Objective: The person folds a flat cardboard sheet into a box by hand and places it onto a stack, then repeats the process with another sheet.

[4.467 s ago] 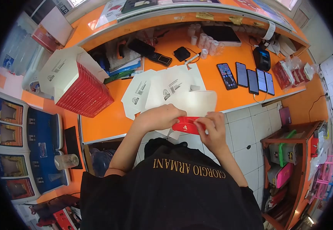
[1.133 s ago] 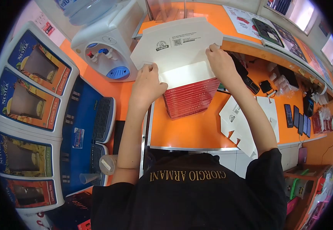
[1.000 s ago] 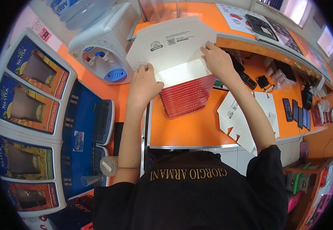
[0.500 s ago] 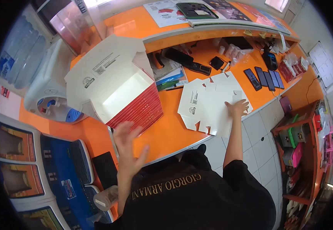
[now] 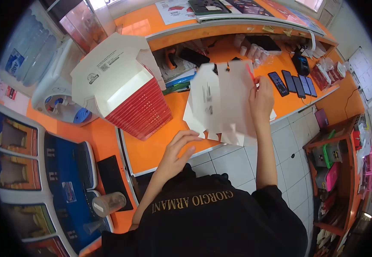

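Observation:
My right hand (image 5: 262, 100) is closed on the right edge of a flat white cardboard box blank (image 5: 233, 98), which is raised and slightly blurred. Beneath it another white sheet (image 5: 189, 116) shows at the left, lying on the orange counter (image 5: 175, 147). My left hand (image 5: 177, 152) is open, fingers stretched toward the near left corner of the cardboard, fingertips right at its edge. To the left stand stacked, folded-up boxes (image 5: 141, 109) with red striped sides and white insides, their printed lids (image 5: 104, 64) open.
Several phones (image 5: 278, 83) lie at the counter's right, near a black card terminal (image 5: 300, 64). A water dispenser (image 5: 61, 94) stands at the left. A clear plastic jar (image 5: 108, 203) is at the lower left, and a wooden shelf (image 5: 340, 150) at the right.
My right hand has gone from lying flat on the cardboard to gripping and lifting its right edge. My left hand has moved right, from beside the red boxes to the cardboard's near corner.

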### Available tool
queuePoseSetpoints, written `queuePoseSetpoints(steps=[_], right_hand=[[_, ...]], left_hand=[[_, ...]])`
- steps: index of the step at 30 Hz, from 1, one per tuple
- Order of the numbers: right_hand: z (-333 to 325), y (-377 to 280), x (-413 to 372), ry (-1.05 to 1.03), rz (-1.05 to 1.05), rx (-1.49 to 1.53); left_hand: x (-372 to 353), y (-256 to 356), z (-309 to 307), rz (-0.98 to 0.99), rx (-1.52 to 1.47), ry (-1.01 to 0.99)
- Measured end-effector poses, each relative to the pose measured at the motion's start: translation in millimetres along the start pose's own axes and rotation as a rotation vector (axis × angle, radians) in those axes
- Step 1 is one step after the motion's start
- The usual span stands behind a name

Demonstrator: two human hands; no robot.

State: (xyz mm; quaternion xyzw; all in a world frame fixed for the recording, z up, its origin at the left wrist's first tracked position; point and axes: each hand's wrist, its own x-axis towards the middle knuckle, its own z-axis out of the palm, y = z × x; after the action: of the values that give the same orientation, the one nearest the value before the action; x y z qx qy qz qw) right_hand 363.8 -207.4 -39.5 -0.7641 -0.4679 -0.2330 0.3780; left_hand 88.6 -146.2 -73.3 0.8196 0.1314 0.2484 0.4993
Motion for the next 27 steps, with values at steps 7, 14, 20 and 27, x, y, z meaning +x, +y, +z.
queuePoseSetpoints(steps=[7,14,20,27], right_hand=[[-89.5,-45.2,-95.9,-0.438,-0.885,0.353],[-135.4,3.3,-124.1,-0.412,-0.524,0.746],[-158.5,17.7,-111.4,-0.182,-0.072,0.716],[-166.8,51.5,-123.3,-0.062,-0.259,0.556]], left_hand=[[18.0,28.7,50.9,-0.357,-1.476,0.084],[24.3,49.4,130.3,-0.544,-0.977,0.208],[31.9,76.7,186.1,-0.1,-0.62,0.346],[41.6,89.5,201.3,0.004,-0.679,0.224]])
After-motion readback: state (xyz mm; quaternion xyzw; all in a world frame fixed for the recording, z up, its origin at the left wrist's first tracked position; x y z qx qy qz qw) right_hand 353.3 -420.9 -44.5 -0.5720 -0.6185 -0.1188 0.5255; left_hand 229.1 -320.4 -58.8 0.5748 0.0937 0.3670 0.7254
